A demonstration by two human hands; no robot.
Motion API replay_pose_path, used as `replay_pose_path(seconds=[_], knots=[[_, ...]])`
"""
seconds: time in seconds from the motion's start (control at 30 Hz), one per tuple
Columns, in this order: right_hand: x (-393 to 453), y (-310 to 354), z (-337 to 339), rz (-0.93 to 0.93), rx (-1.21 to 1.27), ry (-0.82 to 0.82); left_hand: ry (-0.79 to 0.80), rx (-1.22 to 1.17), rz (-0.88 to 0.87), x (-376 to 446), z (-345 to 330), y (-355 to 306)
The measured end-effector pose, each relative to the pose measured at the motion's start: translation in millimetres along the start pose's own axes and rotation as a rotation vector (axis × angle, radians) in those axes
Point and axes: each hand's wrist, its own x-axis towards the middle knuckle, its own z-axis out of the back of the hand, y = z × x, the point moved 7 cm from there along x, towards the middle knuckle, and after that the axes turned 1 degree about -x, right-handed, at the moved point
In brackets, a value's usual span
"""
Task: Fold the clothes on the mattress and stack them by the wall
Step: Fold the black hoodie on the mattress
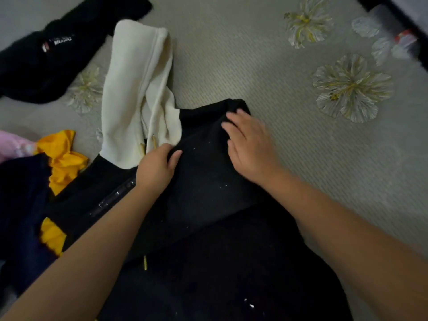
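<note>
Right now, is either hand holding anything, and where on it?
The left hand pinches the black garment at its left folded edge. The right hand lies on its far corner, fingers fairly straight, pressing, not gripping.

We see a dim, flat, even light with faint shadows and no glare. The whole view is soft and slightly smeared, worst at one o'clock. The dark cloth (pixel 208 181) loses its folds. Wide-angle bending stretches the edges.

Dark frame edge (pixel 398 10) top right; red-white wrapper (pixel 404 39) beside it.
</note>
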Motion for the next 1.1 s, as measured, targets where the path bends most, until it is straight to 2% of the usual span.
replay_pose_path(seconds=[0.1, 0.17, 0.33, 0.47, 0.63, 0.73, 0.8, 0.87, 0.97, 1.1], knots=[[59, -6, -33, 0.082, -0.269, 0.335, -0.105, 0.009, -0.033, -4, 0, 1], [79, -11, -43, 0.128, -0.46, 0.425, -0.147, 0.029, -0.01, -7, 1, 11], [84, -37, -32, 0.068, -0.625, 0.312, -0.236, 0.14, 0.055, -28, 7, 55], [76, -34, -45, -0.021, -0.659, 0.336, -0.106, 0.171, 0.341, -44, -2, 120], [97, 10, -49, 0.013, -0.477, 0.166, -0.13, 0.053, 0.53, -62, -5, 181], [126, 48, -52, 0.06, -0.383, 0.12, -0.147, 0.0, 0.527, -62, -11, 192], [150, 83, -57, 0.186, -0.385, 0.086, -0.175, -0.024, 0.503, -60, -14, 194], [169, 116, -71, 0.308, -0.405, 0.104, -0.199, -0.036, 0.492, -61, -16, 197], [189, 154, -98, 0.366, -0.435, 0.197, -0.182, -0.049, 0.486, -58, -21, 203], [219, 168, -134, 0.341, -0.736, 0.385, -0.15, -0.044, 0.479, -56, -26, 207]])
